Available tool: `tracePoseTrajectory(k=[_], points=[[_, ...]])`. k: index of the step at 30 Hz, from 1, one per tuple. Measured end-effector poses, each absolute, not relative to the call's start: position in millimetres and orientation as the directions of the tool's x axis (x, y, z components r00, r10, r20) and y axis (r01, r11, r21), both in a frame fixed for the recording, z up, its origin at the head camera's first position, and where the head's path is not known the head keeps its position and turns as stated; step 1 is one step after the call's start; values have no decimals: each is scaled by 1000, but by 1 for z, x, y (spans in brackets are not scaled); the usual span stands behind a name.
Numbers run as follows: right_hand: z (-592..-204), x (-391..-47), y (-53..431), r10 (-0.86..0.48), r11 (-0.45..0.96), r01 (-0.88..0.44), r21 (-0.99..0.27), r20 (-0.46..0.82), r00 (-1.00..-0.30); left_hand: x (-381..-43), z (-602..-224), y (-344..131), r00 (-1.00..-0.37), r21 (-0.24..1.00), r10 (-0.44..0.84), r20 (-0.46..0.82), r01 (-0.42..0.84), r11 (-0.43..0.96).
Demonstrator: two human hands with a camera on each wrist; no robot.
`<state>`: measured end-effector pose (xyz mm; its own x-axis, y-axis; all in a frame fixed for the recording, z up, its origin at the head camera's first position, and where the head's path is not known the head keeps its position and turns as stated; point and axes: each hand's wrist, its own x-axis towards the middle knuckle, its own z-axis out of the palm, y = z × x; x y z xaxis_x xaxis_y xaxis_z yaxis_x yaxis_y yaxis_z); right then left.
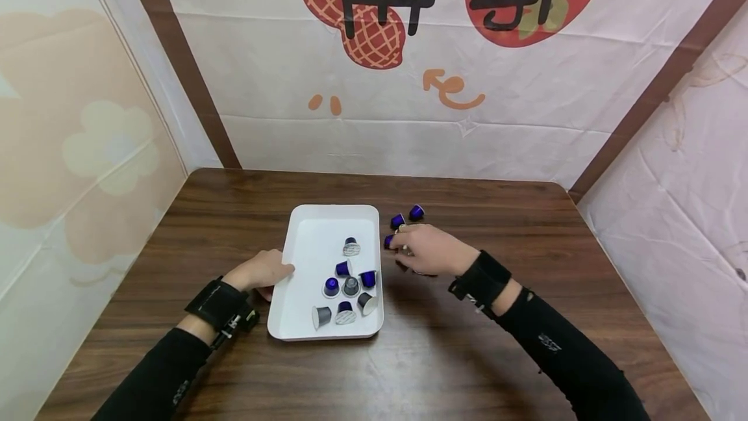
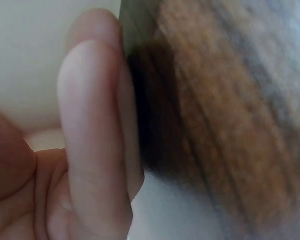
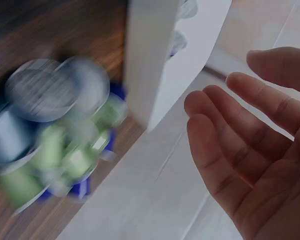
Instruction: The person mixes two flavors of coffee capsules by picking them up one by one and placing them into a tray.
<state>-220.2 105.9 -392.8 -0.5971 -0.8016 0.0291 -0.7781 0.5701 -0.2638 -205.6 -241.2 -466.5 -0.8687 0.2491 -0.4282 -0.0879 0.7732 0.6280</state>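
Note:
A white tray point(image 1: 312, 229) stands on the table with several blue and silver coffee capsules point(image 1: 351, 286) in its nearer half and one farther back. My left hand point(image 1: 264, 270) holds the tray's left edge, thumb over the rim. In the left wrist view its fingers point(image 2: 92, 125) lie close together. To the right of the tray, my right hand point(image 1: 432, 249) is over a group of loose capsules, partly hiding them. Its relaxed fingers point(image 3: 210, 160) hold nothing in the right wrist view. There, blue, green and silver capsules point(image 3: 42, 92) appear blurred in a heap beside the tray wall.
Two blue capsules point(image 1: 416, 212) lie just beyond my right hand. The brown wooden table point(image 1: 497, 356) reaches back to a printed white cloth point(image 1: 397, 141), with further cloth walls on both sides.

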Motion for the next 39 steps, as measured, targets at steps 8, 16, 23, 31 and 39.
tracePoseTrajectory(k=[8, 16, 23, 31, 39], points=[[-404, -219, 155, -744, 645, -715, -270, -12, -668, -206, -464, -241, -866, 633, 248, -434, -97, 768], [-424, -207, 172, -734, 667, -707, -235, -47, -677, -203, -469, -242, -871, 628, 235, -431, -103, 771], [-434, -210, 174, -720, 687, -699, -197, -59, -691, -206, -469, -242, -869, 621, 233, -436, -103, 777], [-441, -207, 172, -705, 705, -674, -220, -123, -698, -206, -471, -243, -865, 628, 241, -441, -105, 771], [-445, -204, 172, -705, 707, -674, -213, -141, -695, -206, -468, -242, -870, 625, 237, -431, -99, 774]])
